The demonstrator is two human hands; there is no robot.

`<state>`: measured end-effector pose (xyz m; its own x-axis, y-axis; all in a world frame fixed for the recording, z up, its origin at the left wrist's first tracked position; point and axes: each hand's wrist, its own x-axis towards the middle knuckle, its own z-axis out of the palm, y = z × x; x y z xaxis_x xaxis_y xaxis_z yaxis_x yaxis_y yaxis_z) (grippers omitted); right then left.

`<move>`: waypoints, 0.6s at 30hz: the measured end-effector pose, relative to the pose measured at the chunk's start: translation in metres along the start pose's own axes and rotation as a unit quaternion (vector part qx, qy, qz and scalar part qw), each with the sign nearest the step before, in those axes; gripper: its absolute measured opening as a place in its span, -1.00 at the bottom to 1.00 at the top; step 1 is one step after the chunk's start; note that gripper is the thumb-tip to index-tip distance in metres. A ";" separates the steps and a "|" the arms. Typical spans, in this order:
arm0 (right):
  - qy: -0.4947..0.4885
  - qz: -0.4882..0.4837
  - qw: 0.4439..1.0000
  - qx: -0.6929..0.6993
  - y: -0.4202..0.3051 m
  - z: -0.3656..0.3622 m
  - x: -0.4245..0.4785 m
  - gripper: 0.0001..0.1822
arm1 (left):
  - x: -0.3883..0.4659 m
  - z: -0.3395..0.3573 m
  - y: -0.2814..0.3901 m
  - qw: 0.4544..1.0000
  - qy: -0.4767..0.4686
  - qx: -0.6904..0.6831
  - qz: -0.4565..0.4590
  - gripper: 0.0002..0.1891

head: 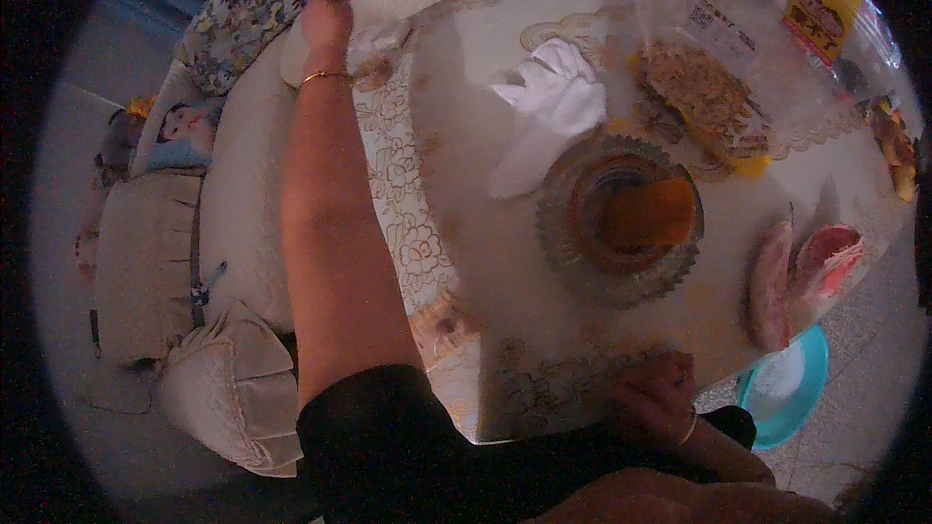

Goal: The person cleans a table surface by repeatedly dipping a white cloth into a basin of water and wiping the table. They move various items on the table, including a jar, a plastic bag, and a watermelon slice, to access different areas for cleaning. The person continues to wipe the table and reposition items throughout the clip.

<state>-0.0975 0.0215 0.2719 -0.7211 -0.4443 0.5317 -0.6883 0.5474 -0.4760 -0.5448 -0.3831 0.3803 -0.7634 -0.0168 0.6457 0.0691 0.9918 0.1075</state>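
My left arm reaches along the left edge of a table spread with a lace-patterned cloth point(411, 233). At the far end, my left hand point(328, 22) is closed up beside the table edge and the sofa; its fingers are turned away, so any grip is hidden. Lower down, my right hand point(655, 386) rests with bent fingers on the near edge of the table, in dim light, with nothing visible in it. Between the hands stands a scalloped glass dish point(550, 233) with a brown block-like thing point(648, 212) in it. Beyond lies a crumpled white cloth point(564, 84), perhaps a glove.
Brown flaky food point(692, 91) lies near a clear plastic bag with a yellow label point(819, 14) bearing writing. Pink rounded things point(773, 284) of unclear kind sit at the right. A teal basin point(808, 386) stands on the floor. The beige sofa point(247, 204) and a ruffled cushion point(218, 393) are left.
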 end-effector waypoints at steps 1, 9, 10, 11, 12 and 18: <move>-0.001 -0.001 1.000 0.001 0.000 -0.001 0.000 -0.67 | 0.003 0.005 -0.021 0.998 -0.043 0.050 -0.020 -0.76; 0.010 0.005 1.000 0.008 0.004 0.007 -0.009 -0.67 | -0.034 0.063 -0.014 0.926 -0.323 0.193 -0.030 -0.47; 0.012 0.002 1.000 0.017 0.005 0.007 -0.006 -0.68 | -0.035 0.069 -0.010 0.931 -0.308 0.194 -0.020 -0.46; 0.000 0.005 1.000 0.012 0.005 0.007 -0.006 -0.68 | -0.039 0.075 -0.007 0.936 -0.293 0.195 -0.011 -0.45; -0.011 0.008 1.000 0.007 0.005 0.006 -0.007 -0.68 | -0.041 0.080 -0.003 0.940 -0.278 0.196 -0.002 -0.44; -0.028 -0.005 0.999 -0.043 0.007 0.010 -0.018 -0.69 | -0.026 0.107 -0.019 0.924 -0.274 0.237 0.118 -0.41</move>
<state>-0.0900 0.0256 0.2519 -0.7188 -0.4886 0.4945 -0.6882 0.6004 -0.4073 -0.5949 -0.3884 0.2806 -0.9830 0.1441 0.1141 0.0846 0.9057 -0.4153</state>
